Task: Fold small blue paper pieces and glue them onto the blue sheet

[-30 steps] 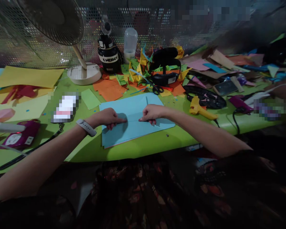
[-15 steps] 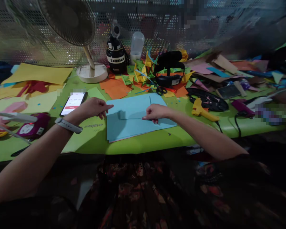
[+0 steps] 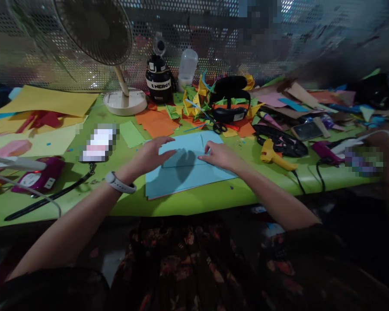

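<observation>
A stack of light blue paper sheets (image 3: 168,183) lies on the green table in front of me. On top of it is a smaller blue paper piece (image 3: 194,159) with a straight lower edge. At that piece's left end is my left hand (image 3: 153,156), its thumb and fingers spread apart with nothing between them. My right hand (image 3: 222,156) rests at the right end, fingers curved and the thumb apart from the index finger. Whether its fingertips touch the small piece is hard to make out. Shadows of both hands fall across the blue paper.
A phone (image 3: 99,142) with a black strap and a purple device (image 3: 40,175) lie left. Behind stand a fan (image 3: 125,103) and a black bottle (image 3: 158,86). Scissors (image 3: 219,128), paper scraps and a yellow glue gun (image 3: 275,156) lie behind and right.
My left hand has moved right, from beside the phone to the small blue piece, and its fingers have spread. My right hand has loosened from a closed shape, its thumb and index finger now apart.
</observation>
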Motion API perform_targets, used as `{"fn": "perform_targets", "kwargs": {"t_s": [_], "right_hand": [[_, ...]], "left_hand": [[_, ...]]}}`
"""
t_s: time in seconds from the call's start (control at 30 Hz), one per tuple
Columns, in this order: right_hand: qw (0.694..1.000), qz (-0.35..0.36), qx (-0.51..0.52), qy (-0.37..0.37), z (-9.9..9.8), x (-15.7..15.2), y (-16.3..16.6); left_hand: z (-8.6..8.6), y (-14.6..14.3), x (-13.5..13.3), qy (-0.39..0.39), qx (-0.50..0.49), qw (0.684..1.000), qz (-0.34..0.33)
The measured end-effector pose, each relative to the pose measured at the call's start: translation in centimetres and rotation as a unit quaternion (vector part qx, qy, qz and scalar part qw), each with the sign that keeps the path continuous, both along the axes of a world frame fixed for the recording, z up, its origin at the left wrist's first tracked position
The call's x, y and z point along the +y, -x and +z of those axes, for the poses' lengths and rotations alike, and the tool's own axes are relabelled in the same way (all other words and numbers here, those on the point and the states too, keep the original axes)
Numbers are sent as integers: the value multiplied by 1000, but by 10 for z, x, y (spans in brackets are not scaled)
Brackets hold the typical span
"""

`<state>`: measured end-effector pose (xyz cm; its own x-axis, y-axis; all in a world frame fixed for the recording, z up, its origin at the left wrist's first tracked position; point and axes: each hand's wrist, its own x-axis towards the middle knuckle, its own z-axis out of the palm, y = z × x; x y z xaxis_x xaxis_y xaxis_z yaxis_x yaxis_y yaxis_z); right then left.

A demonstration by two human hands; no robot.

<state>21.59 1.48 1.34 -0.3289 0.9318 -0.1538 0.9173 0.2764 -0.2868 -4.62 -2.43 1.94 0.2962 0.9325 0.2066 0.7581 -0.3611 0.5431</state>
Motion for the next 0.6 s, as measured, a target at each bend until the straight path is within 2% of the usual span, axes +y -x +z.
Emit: {"fn": "perform_targets", "kwargs": {"t_s": [0.17,0.27,0.43,0.6], "right_hand": [[998,9,58,5,-11,-1,-9],[993,20,114,1,-16,-2,-18],[987,28,159,9,-19,-8,-25],[988,8,154,-6,-11,-2,-32]], "left_hand": [[-22,-23,-8,-11,146,985,-90],[-28,-30,-14,-20,203,973,-105],[-32,-31,-14,-26,234,965,-111],[-37,-26,-13,-14,243,963,-114]]}}
